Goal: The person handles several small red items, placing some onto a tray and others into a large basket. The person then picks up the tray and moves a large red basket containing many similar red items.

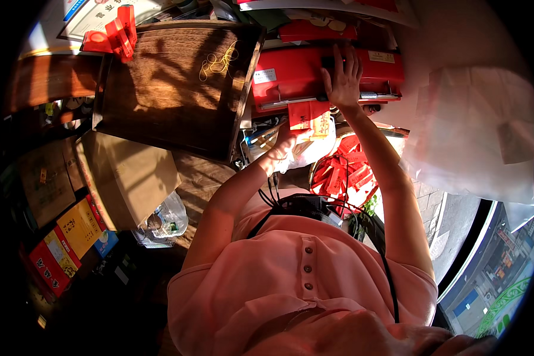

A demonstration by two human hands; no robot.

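Observation:
A red tabletop machine (pixel 293 82), apparently an impulse bag sealer, stands before me with a metal bar along its near side. My right hand (pixel 343 80) lies palm down across its top, fingers spread, beside a small red light. The edge of two red-and-orange packets (pixel 309 116) with black writing meets the machine's near side. My left hand (pixel 287 144) holds these packets from below, at their near end. Whether the packets' far edge is clamped under the bar is hidden.
A basket of red packets (pixel 345 173) stands below my right forearm. To the left is a dark wooden tray (pixel 173 89) with yellow rubber bands (pixel 220 62); more red packets (pixel 120 35) stand at its far corner. A brown cardboard box (pixel 131 178) is nearer me. Black cables (pixel 276 196) hang at my waist.

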